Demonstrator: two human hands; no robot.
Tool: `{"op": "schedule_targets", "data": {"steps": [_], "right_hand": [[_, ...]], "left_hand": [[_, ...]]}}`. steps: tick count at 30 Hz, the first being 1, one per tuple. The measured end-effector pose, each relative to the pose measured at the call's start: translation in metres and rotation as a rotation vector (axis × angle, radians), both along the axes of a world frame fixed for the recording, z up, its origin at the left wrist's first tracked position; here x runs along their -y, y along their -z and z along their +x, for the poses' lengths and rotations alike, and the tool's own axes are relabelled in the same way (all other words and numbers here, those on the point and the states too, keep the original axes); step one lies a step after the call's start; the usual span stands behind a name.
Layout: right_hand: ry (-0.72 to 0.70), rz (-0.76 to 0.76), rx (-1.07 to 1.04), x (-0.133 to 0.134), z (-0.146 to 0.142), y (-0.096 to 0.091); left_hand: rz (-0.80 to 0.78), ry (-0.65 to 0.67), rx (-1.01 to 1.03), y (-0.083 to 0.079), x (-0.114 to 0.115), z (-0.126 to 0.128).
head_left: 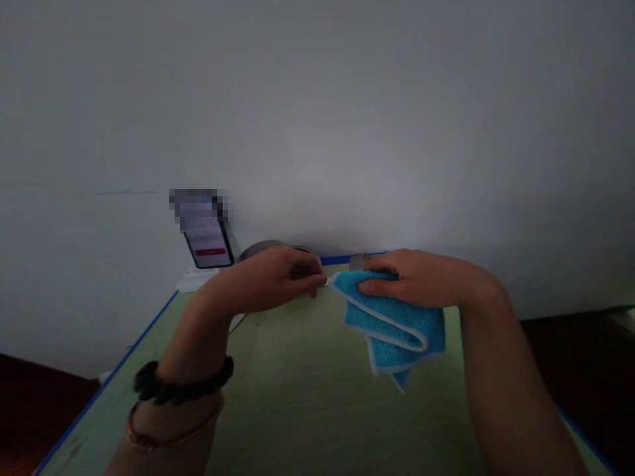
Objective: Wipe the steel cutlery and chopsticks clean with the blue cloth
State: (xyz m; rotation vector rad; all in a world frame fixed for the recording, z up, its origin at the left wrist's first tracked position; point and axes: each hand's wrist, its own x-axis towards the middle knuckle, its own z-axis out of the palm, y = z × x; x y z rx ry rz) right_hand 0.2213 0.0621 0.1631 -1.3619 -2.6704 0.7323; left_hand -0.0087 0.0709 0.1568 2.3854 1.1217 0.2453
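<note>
A blue cloth (391,324) with white edging hangs in loose folds above the table. My right hand (404,277) is closed on its upper edge, thumb on the near side. To the left, my left hand (278,281) has its fingers pinched together at the drawn-out left corner of the cloth. Behind my left hand sits a round grey object (265,246), mostly hidden, so its kind is unclear. A small greyish item (356,262) shows partly behind the cloth, next to my right fingers.
A phone (208,241) leans upright on a white stand (196,279) at the back left. The pale green table (297,403) has blue edges and meets a plain wall (317,132) at the back. Dark floor shows on both sides.
</note>
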Motion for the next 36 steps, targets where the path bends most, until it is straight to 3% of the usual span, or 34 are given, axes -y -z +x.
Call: {"op": "schedule_targets", "data": {"steps": [5,15,36], "right_hand": [[-0.024,0.011,0.053,0.0009,-0.0067,-0.0035],[-0.034,0.029,0.012,-0.0008,0.0006,0.0047],[0.013,0.008,0.052,-0.0001,-0.0023,0.0029]], "left_hand": [[-0.184,0.059,-0.014,-0.0016,0.0033,0.0076],[-0.076,0.036,-0.044,0.0011,-0.0005,0.0006],[-0.096,0.045,-0.087,0.0034,-0.0004,0.0003]]}}
